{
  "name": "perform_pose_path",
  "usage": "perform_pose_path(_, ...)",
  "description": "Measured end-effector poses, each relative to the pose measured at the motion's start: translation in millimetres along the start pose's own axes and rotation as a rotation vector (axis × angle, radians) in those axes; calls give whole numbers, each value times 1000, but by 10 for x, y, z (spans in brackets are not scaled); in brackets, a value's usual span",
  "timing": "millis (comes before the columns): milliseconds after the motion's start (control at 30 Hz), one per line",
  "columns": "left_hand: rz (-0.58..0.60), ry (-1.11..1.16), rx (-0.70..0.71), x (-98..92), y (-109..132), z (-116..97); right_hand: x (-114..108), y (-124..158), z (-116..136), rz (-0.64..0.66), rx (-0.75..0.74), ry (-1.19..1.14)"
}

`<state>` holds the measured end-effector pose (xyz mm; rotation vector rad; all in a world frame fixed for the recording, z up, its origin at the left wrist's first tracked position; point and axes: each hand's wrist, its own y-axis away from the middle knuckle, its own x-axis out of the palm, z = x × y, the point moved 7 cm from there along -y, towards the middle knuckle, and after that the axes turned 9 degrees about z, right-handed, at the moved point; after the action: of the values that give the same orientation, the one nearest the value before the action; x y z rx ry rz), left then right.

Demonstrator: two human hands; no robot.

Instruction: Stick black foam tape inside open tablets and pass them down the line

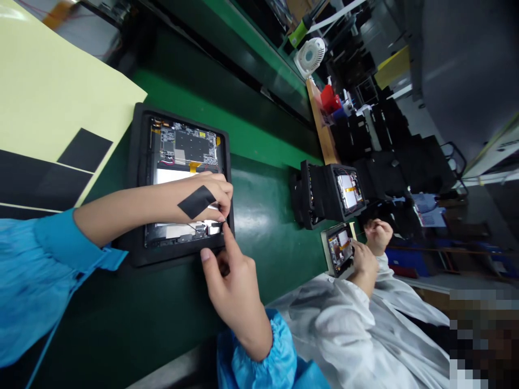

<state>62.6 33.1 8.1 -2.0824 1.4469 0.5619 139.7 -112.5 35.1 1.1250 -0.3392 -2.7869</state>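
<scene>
An opened tablet [189, 146] with its circuit board and white battery showing lies in a black foam frame [138, 237]. My left hand [206, 197] reaches across it, fingers curled and pinched at the inner right edge; whatever they hold is too small to make out. A black tape piece [197, 202] sticks to the back of that hand. At the same edge, the index fingertip of my right hand [237, 275] presses close beside the left fingers. Its thumb is spread apart, and nothing shows in its grasp. Part of the battery is hidden under my left hand.
Yellow sheet [48, 81] with black tape pieces [85, 150] lies at left on the green bench [263, 200]. Foam-framed tablets [346, 189] stand farther right. A co-worker's hands [365, 262] work on another tablet [339, 248]. A white fan [310, 55] stands at the back.
</scene>
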Motion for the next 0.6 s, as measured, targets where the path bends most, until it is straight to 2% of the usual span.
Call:
perform_pose_path(167,1,0,-33,-4,-25,-9,-143,57,53,-266,-190,15)
perform_pose_path(233,-8,-4,-43,-15,-30,-23,-207,15,80,-306,-257,98)
perform_pose_path(300,-1,-6,-55,-18,-34,-36,-235,-99,106,-237,-328,227)
perform_pose_path(467,10,-21,-64,-44,-48,-71,-243,-392,107,100,-529,612)
perform_pose_path(600,27,-48,-71,-70,-75,-108,-292,-473,187,238,-629,795)
